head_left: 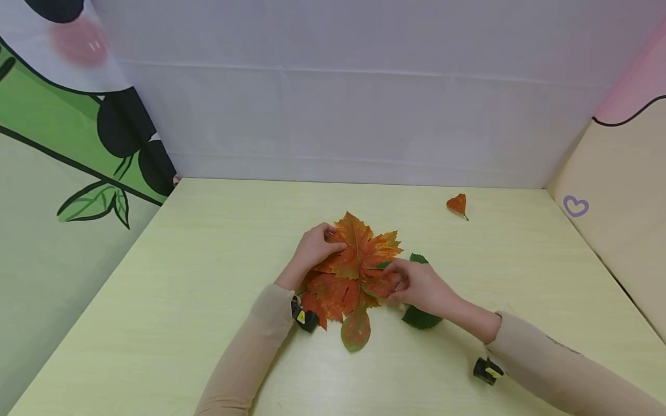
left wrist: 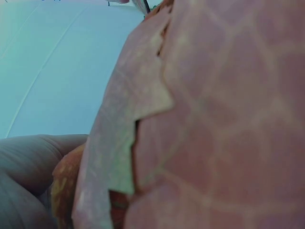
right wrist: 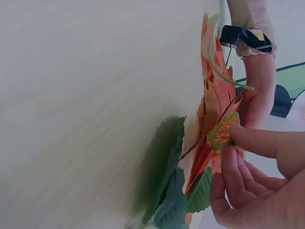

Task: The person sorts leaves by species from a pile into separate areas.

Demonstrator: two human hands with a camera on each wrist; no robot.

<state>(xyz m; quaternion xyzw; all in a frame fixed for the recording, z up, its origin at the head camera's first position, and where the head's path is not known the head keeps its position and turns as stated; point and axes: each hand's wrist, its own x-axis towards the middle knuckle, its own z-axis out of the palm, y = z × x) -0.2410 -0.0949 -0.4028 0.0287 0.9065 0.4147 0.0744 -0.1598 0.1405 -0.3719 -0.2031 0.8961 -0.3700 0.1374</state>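
Observation:
A layered bunch of orange-red maple leaves (head_left: 359,245) lies in the middle of the table. At its upper left my left hand (head_left: 316,247) pinches the edge of an orange maple leaf; in the left wrist view, pale leaf surfaces (left wrist: 228,143) fill most of the picture. From the right, my right hand (head_left: 424,287) pinches a mottled orange-and-green leaf (right wrist: 221,133) between thumb and fingertips, against the bunch. An oval green-red leaf (head_left: 356,330) sticks out at the bottom. Dark green serrated leaves (head_left: 420,318) lie partly hidden under the right hand.
A small orange leaf (head_left: 457,204) with a short stem lies apart at the back right of the pale wooden table (head_left: 208,242). A white cloth wall (head_left: 364,127) stands behind the table, with printed panels at both sides. Each wrist wears a small black camera (head_left: 487,370).

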